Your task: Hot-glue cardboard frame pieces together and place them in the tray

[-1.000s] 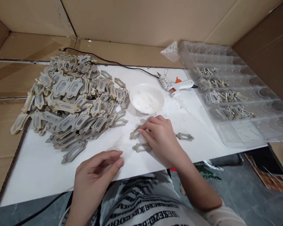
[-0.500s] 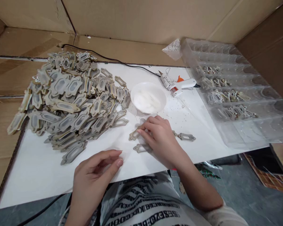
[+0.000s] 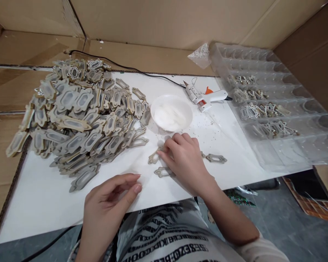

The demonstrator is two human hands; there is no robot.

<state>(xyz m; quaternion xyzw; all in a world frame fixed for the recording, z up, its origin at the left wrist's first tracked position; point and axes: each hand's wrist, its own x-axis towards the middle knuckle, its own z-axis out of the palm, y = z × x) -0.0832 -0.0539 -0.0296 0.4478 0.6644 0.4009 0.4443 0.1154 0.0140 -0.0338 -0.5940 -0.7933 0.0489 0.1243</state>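
My right hand (image 3: 184,160) is closed, with thumb and fingertips at the end of a small grey frame-shaped piece (image 3: 153,157) on the white tabletop. A second grey frame piece (image 3: 161,172) lies just below, partly under the hand. To the right of my knuckles rests another frame piece (image 3: 216,158). My left hand (image 3: 109,203) is near the front edge, its thumb and index finger almost together and the other fingers curled. A faint see-through film (image 3: 145,174) shows beside its fingertips; what the hand grips is hard to make out.
A large heap of frame pieces (image 3: 82,116) covers the left side. Behind my right hand stands a white bowl (image 3: 171,125) with white fluffy material. Right of it lies a glue gun (image 3: 205,96) with a black cord. A clear compartment tray (image 3: 278,145) holds small parts. Cardboard walls surround the table.
My right hand's fingers have shifted and curled slightly over the frame piece. The left hand is nearly still.
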